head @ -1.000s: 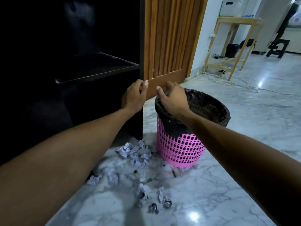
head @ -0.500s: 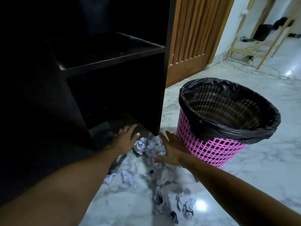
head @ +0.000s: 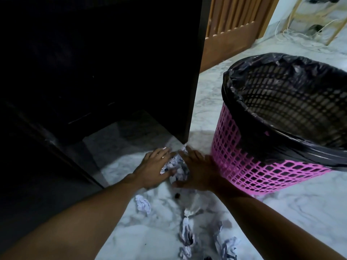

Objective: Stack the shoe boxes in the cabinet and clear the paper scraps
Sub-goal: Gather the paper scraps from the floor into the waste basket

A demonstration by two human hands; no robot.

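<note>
Closing in on the floor now, both hands are pressing together around the heap of paper scraps [head: 177, 168] just off the corner of the cabinet [head: 131, 62]. A second ago they were up at rim height by the bin; half a second ago they were spreading either side of the heap, and now they are touching it from both flanks. By my reading, that means the scoop is starting and the lift to the bin is coming next. The left hand [head: 155, 167] is lying over the heap with fingers fairly straight and spread, the thumb tucking in at the near edge. The right hand [head: 200, 172] is cupping the other side, fingers extended and flat, clamping nothing yet. The scraps are looking crumpled, white with dark print, light and springy, so some are likely slipping out. More loose scraps [head: 143, 203] are lying nearer the camera on the glossy, veined marble floor [head: 300, 212]. The pink lattice bin [head: 262, 171] is standing just beside the right hand, its shiny, wrinkled black liner [head: 242, 102] folding over the rim. No shoe boxes are showing, and the cabinet's inside is too dark to read.
</note>
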